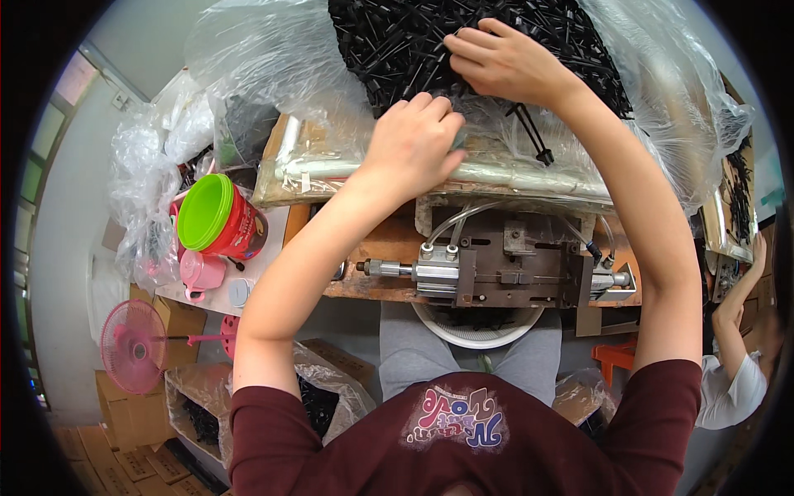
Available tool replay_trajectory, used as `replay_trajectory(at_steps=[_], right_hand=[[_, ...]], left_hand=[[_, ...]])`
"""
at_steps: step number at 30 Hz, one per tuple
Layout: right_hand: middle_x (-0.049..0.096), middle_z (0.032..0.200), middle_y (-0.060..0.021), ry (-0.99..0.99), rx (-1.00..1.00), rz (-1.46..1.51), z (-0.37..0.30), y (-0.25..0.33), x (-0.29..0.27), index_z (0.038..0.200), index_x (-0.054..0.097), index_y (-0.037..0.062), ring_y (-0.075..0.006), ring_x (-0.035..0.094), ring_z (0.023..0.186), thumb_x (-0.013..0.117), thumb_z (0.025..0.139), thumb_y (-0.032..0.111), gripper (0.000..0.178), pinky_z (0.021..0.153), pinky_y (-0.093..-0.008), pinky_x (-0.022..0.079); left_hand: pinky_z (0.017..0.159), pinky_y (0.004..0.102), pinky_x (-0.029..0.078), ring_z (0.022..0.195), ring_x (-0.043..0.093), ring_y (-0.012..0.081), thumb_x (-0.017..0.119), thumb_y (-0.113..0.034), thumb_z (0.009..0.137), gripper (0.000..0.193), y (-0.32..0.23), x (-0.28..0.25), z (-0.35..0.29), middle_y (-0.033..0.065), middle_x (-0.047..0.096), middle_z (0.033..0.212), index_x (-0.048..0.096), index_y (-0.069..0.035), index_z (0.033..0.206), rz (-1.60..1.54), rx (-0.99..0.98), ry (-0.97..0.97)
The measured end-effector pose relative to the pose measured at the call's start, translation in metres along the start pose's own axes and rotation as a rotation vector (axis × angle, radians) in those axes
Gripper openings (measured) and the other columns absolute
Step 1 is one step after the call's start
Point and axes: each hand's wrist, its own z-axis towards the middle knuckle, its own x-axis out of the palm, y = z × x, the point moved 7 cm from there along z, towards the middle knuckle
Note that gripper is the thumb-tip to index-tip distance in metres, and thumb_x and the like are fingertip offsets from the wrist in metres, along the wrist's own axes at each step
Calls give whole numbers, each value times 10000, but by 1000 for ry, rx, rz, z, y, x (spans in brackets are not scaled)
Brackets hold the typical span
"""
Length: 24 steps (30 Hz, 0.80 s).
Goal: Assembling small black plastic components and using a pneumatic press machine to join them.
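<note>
Clear plastic point(678, 74) surrounds black parts point(397, 50) — left hand point(416, 142) near, right hand point(511, 68) over them — whether either grip pinches, I can't tell.

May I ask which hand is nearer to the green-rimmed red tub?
Left. The left hand is right of the red tub, at the near edge of the black pile; the right hand is farther right, over the pile.

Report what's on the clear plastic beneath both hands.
A heap of thin black parts; its top hides what lies below, and the left hand and right hand cover more.
</note>
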Motion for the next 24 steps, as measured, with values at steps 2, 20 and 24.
replay_trajectory(at_steps=[2,20,24], right_hand=[[588,1257,-35,30,10,-18,-3,-5,4,1015,616,98,-178,561,1170,719,789,193,266,1021,-371,441],[584,915,-28,-264,488,307,-27,-7,-65,797,632,92,-200,598,931,696,796,136,78,829,-334,474],[569,776,-72,-82,944,458,-78,15,-83,786,578,42,-224,577,680,745,865,311,326,615,-328,462]], left_hand=[[805,369,536,884,644,239,773,-205,784,165,7,18,1,52,651,904,729,-97,902,25,-94,82],[773,300,520,818,689,155,634,-147,963,144,34,-62,-2,72,723,835,636,-3,965,-793,-255,250],[769,278,517,799,672,125,620,-105,979,109,18,-61,-7,54,672,799,614,3,966,-824,-261,264]])
